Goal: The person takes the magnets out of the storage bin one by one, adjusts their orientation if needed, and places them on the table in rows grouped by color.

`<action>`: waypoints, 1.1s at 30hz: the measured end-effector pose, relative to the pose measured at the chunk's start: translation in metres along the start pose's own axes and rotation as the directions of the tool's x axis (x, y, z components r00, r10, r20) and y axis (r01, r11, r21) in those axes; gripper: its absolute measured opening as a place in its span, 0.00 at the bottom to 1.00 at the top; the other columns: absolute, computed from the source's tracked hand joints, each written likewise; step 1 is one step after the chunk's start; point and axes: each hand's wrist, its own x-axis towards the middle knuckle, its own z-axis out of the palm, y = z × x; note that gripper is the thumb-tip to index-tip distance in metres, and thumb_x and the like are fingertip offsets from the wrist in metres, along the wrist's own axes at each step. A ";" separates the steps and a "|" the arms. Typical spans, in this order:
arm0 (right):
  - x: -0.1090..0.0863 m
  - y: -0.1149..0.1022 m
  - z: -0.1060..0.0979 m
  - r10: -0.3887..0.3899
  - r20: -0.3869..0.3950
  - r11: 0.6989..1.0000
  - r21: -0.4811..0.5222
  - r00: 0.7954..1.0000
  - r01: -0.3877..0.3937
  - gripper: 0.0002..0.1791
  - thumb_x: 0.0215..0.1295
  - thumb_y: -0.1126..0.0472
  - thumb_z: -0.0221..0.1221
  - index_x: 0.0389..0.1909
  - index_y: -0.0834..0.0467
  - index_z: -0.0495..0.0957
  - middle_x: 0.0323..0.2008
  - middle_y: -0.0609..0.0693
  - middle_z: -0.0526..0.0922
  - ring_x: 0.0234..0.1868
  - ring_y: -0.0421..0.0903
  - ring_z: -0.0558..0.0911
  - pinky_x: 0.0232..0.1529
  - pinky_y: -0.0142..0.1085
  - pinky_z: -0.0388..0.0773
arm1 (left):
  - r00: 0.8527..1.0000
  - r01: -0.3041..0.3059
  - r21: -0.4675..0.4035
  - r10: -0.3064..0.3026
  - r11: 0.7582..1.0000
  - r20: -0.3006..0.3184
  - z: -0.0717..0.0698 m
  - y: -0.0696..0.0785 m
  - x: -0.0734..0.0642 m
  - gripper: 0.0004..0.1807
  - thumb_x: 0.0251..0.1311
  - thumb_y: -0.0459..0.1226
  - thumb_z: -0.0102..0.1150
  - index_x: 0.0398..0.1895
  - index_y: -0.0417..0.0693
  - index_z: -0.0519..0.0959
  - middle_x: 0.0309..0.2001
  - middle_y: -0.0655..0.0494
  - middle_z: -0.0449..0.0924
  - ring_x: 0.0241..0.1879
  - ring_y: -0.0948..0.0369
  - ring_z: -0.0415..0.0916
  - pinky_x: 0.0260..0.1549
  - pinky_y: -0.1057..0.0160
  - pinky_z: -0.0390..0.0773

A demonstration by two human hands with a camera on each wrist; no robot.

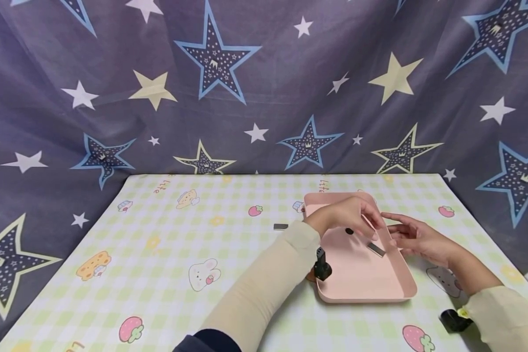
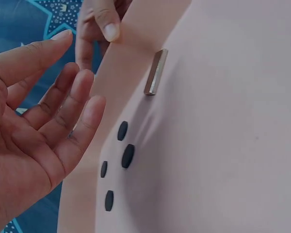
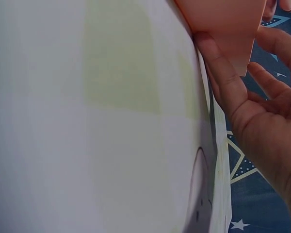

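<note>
My left hand point(image 1: 352, 215) is over the right side of a pink tray point(image 1: 356, 278). Its fingers are loosely bent, with nothing visible between them in the left wrist view. Under them, a small silver metal bar point(image 2: 156, 73) lies on the tray floor near the right wall. Several black oval pieces point(image 2: 128, 156) are scattered along that same wall; in the head view one black piece point(image 1: 349, 231) shows below the left hand. Outside the tray, my right hand point(image 1: 422, 242) touches the right wall with fairly straight fingers, its fingertips at the rim.
Another small metal bar point(image 1: 280, 227) lies on the checked tablecloth point(image 1: 158, 274), left of the tray. Black wrist cameras sit on both forearms, the left camera point(image 1: 322, 266) overlapping the tray's left rim. A star-patterned curtain point(image 1: 264, 98) hangs behind the table.
</note>
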 end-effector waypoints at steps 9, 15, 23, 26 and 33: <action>-0.001 0.001 -0.001 -0.007 0.019 1.000 0.001 1.000 0.007 0.38 0.72 0.68 0.52 0.77 0.57 0.45 0.57 0.46 0.72 0.54 0.42 0.78 0.50 0.42 0.80 | 0.988 0.154 -0.082 -0.151 0.985 0.039 0.010 -0.013 0.004 0.17 0.51 0.21 0.66 0.47 0.35 0.83 0.42 0.46 0.84 0.31 0.66 0.79 0.34 0.62 0.83; -0.001 0.003 -0.001 -0.029 0.039 1.000 0.007 0.999 0.029 0.38 0.73 0.69 0.51 0.77 0.57 0.44 0.57 0.48 0.72 0.54 0.43 0.79 0.50 0.43 0.80 | 0.984 0.172 0.012 -0.172 0.985 0.036 0.018 -0.024 0.007 0.18 0.50 0.25 0.71 0.47 0.38 0.84 0.38 0.54 0.86 0.29 0.70 0.78 0.28 0.67 0.81; -0.001 0.004 -0.002 -0.046 0.048 0.999 0.017 0.998 0.045 0.38 0.73 0.69 0.50 0.77 0.57 0.44 0.57 0.48 0.72 0.54 0.44 0.79 0.50 0.43 0.80 | 0.992 0.127 0.184 -0.126 0.975 -0.017 0.030 -0.027 0.010 0.17 0.46 0.22 0.72 0.43 0.39 0.85 0.33 0.58 0.86 0.27 0.71 0.76 0.22 0.74 0.75; -0.001 0.004 -0.002 -0.054 0.055 0.998 0.023 0.997 0.052 0.37 0.73 0.69 0.50 0.77 0.57 0.44 0.58 0.49 0.72 0.55 0.45 0.79 0.50 0.43 0.80 | 0.993 0.122 0.271 -0.117 0.955 -0.034 0.032 -0.026 0.010 0.16 0.46 0.24 0.73 0.41 0.41 0.87 0.32 0.60 0.86 0.27 0.72 0.75 0.25 0.76 0.75; -0.001 0.005 -0.003 -0.051 0.047 0.999 0.008 0.998 0.051 0.37 0.73 0.69 0.50 0.77 0.57 0.44 0.59 0.54 0.70 0.54 0.45 0.79 0.50 0.44 0.80 | 0.995 0.071 0.338 -0.088 0.938 0.035 0.033 -0.025 0.011 0.13 0.47 0.21 0.70 0.38 0.36 0.86 0.30 0.57 0.85 0.28 0.73 0.75 0.32 0.80 0.75</action>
